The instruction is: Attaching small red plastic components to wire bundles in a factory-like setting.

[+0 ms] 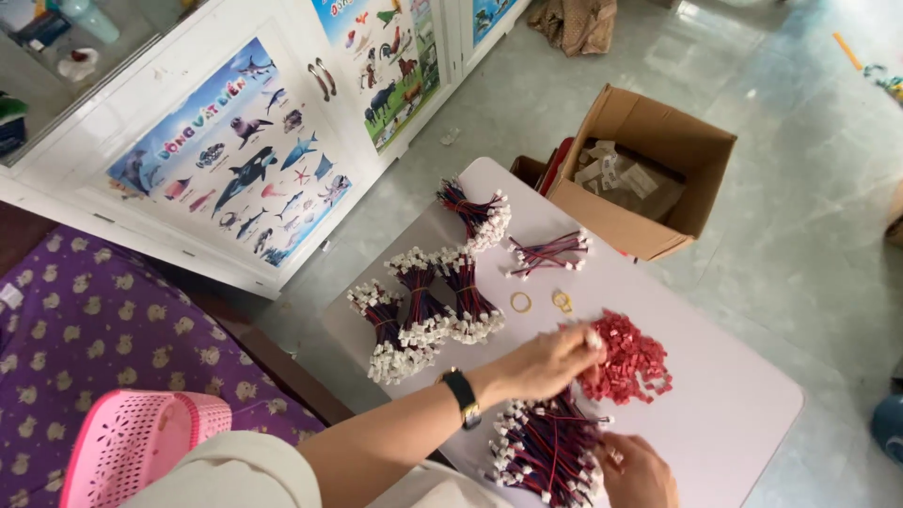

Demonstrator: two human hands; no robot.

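Standing on the floor, the light desk has a brown box at its 1 o'clock edge. Tied wire bunches lie at 9 o'clock and red plugs at the middle. The left hand pinches a plug from the pile, and the right hand holds loose wires at 6 o'clock.

At centre right, the small connector housings are bright red, heaped on a pale lilac-white surface. The wire bundles run red and dark blue with white plug ends. Two rubber bands are yellow. The basket at lower left is pink latticework, over purple cloth dotted with pale motifs. The box is brown; the floor is grey-green.
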